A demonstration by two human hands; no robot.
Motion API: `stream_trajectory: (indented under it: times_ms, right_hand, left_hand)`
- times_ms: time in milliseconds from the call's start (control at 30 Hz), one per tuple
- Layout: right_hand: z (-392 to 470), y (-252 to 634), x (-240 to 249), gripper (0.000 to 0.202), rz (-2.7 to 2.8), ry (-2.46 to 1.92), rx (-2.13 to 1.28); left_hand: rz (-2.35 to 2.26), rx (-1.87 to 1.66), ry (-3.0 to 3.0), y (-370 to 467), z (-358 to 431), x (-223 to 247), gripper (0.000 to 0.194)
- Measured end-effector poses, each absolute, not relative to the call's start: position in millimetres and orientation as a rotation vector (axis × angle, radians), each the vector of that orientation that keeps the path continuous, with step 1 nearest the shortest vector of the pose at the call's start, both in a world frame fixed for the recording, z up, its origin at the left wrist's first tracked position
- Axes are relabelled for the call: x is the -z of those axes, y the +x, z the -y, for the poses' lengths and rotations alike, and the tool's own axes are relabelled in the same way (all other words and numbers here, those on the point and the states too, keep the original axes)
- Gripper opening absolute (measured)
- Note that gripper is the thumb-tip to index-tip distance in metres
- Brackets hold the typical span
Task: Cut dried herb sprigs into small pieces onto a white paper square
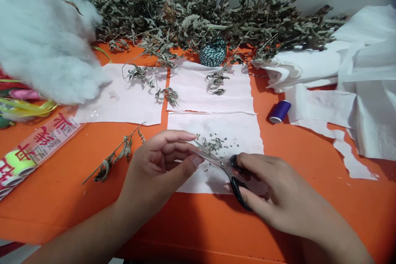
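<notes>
Scissors [222, 164] with black handles sit in the right hand [275, 189], whose thumb and fingers are closed on the loops, at lower right of centre. Their blades point to the upper left and reach the curled fingers of the left hand [157, 165]; whether these pinch a piece of leaf cannot be told. Just beyond the blades, small dark green bits [213, 144] lie scattered on a white sheet [247, 132] at centre. Judging by that small scatter, the cutting looks barely begun, with far more plant left whole. A dried sprig [107, 163] lies on the orange table [93, 140] at left of centre, uncut leafy pieces [139, 75] rest on the sheet at upper left, and curled leaves [216, 82] on the one at upper centre. A thick heap of dried stems [185, 20] spans the top of the frame, behind a ball of twine [213, 53]; a purple spool [280, 111] lies right of centre.
</notes>
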State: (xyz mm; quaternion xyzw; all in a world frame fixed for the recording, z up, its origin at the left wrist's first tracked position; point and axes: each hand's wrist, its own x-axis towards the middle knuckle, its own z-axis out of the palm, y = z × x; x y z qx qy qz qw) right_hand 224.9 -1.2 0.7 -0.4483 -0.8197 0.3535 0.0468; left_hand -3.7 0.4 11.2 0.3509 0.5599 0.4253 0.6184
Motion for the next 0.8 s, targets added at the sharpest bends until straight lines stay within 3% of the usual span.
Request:
stream_trajectory:
  times_ms: [800]
  right_hand:
    - [1.4,225.8,-1.6,0.012,2.5,-1.363,-1.111]
  left_hand:
    - [-1.344,-1.008,0.783,1.0,-1.6,-16.2,0.021]
